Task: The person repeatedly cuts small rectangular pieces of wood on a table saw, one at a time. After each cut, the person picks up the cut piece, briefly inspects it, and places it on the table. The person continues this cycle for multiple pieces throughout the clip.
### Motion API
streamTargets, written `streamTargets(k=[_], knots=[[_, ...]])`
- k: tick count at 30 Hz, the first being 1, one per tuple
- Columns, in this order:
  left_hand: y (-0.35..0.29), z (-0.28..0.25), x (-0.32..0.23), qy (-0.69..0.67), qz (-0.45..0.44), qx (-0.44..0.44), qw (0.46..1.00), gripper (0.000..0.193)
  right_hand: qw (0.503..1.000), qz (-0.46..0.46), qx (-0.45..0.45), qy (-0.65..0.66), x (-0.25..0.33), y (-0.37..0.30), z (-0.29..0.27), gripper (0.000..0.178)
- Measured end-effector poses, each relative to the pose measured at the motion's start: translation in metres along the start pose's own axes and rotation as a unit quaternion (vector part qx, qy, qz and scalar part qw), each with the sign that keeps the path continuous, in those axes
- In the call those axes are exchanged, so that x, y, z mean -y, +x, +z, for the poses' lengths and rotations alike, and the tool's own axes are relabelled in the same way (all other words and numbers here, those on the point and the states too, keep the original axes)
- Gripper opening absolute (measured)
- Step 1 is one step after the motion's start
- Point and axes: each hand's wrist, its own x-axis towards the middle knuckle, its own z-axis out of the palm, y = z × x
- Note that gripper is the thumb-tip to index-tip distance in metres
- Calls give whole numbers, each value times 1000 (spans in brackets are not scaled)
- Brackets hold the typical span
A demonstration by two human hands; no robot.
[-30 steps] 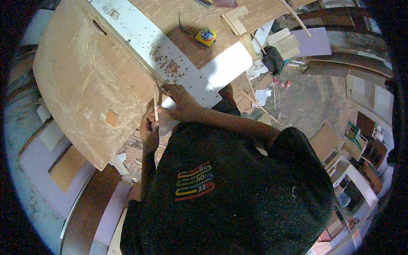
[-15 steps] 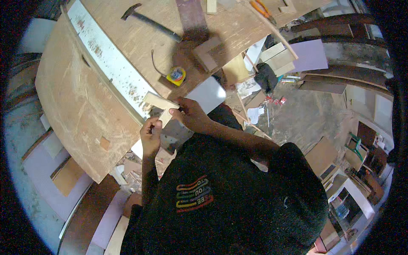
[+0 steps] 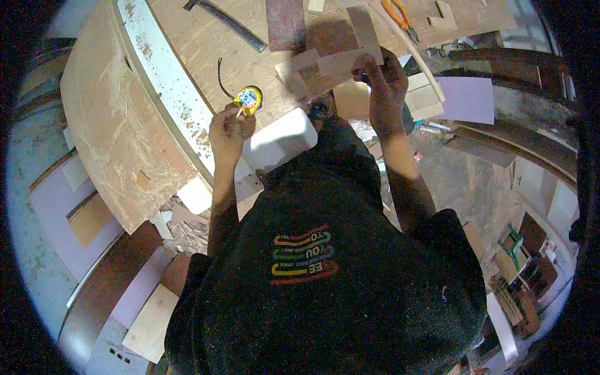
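Observation:
My right hand point(image 3: 387, 90) is closed on the corner of an L-shaped wood piece point(image 3: 365, 34), held up over the far right part of the table. Another L-shaped wood piece point(image 3: 292, 75) lies just left of it, partly in shadow. My left hand point(image 3: 230, 128) has its fingers pinched together beside a yellow tape measure point(image 3: 249, 100). A small, thin pale thing shows at those fingertips, too small to name. The white board point(image 3: 281, 139) lies at the table's near edge, right of my left hand.
A hammer point(image 3: 228, 26) lies at the far side of the table point(image 3: 119, 131), and orange-handled pliers point(image 3: 400, 20) lie far right. A long white strip point(image 3: 165, 72) crosses the left part. Wood offcuts and panels point(image 3: 465, 100) clutter the floor at right.
My hands have parted. The right carried the L-shaped wood piece away to the far right; the left moved slightly farther off, up to the tape measure.

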Motion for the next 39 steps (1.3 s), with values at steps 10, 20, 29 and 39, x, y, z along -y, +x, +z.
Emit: streamTargets(k=[10, 20, 29, 39], knots=[[15, 31, -105, -71, 95, 69, 991, 46, 996, 25, 50, 72, 28, 16, -8, 39], [30, 35, -220, -33, 323, -4, 946, 58, 991, 30, 101, 86, 59, -7, -4, 41], [18, 13, -243, -29, 327, -27, 944, 45, 987, 23, 106, 118, 85, -15, -4, 45], [25, -26, -261, -65, 428, -28, 901, 48, 968, 21, 189, 165, 125, -22, -7, 37]])
